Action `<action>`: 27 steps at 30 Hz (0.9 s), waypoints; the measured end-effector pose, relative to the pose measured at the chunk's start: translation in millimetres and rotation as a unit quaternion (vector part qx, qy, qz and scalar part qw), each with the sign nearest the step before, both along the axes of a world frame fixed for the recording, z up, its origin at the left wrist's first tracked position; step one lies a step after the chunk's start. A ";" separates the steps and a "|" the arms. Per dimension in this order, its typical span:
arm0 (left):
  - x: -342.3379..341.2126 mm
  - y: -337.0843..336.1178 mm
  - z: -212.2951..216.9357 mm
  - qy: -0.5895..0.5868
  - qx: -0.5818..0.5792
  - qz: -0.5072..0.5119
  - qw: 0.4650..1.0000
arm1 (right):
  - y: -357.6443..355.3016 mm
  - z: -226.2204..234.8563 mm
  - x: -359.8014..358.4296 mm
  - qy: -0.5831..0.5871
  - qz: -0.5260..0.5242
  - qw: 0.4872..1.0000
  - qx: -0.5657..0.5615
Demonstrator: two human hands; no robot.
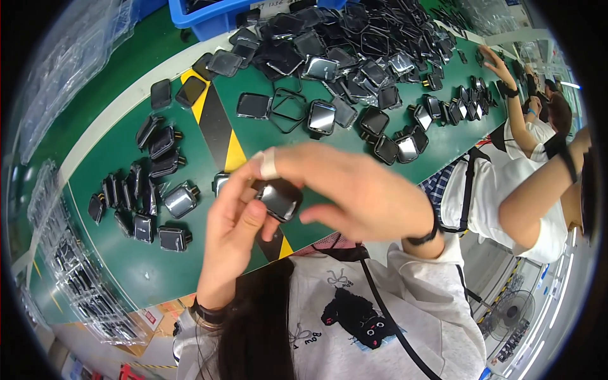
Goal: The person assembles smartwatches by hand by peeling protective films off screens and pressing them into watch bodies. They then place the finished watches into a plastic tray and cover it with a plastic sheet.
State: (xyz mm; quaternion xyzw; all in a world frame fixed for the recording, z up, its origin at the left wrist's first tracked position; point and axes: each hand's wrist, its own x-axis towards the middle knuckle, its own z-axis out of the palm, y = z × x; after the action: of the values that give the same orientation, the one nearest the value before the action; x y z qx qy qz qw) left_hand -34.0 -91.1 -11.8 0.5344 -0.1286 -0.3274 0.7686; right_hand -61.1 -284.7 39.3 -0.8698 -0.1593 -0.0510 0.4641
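In my left hand [231,231] sits a small black square watch-like case [279,200] with a glossy face, held between thumb and fingers. My right hand [354,190] reaches across from the right, its fingers bent over the top of that case. A pale band wraps one of its fingers; motion blurs the hand, and its fingertips are partly hidden. Its thumb stands apart from the case. Just behind my left hand, another glossy case [221,182] is half covered. To the left lie a film-wrapped case [180,201] and a darker one [173,239].
A large heap of black frames and cases [310,44] covers the far side of the green table [145,272]. Several cases [120,190] stand in rows at left, beside stacked clear trays [82,285]. A blue bin [215,24] stands behind. Another person's hand [497,66] reaches in at right.
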 end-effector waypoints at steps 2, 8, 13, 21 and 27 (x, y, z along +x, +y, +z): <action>7.2 12.2 -2.3 0.030 -0.021 -0.018 0.999 | -3.4 2.4 23.8 0.048 0.000 0.998 0.034; 19.1 21.9 -4.9 -0.023 -0.047 0.082 0.995 | 6.1 -35.0 74.1 -0.028 -0.074 0.962 -0.260; 22.1 27.2 3.3 -0.052 -0.024 0.193 0.980 | 5.9 -17.5 60.4 -0.197 0.041 0.975 -0.095; 15.3 12.1 15.2 -0.020 -0.095 0.156 0.983 | 6.0 -2.7 -1.7 -0.349 0.059 0.934 -0.046; 7.8 3.1 20.5 -0.006 -0.098 0.132 0.986 | 1.9 -7.7 -11.3 -0.358 0.030 0.933 -0.022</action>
State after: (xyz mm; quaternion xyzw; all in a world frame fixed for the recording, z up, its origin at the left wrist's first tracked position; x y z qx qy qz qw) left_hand -26.2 -88.0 8.6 0.4711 -0.0929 -0.2055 0.8528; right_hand -72.4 -282.8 31.6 -0.7989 -0.3420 -0.3413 0.3584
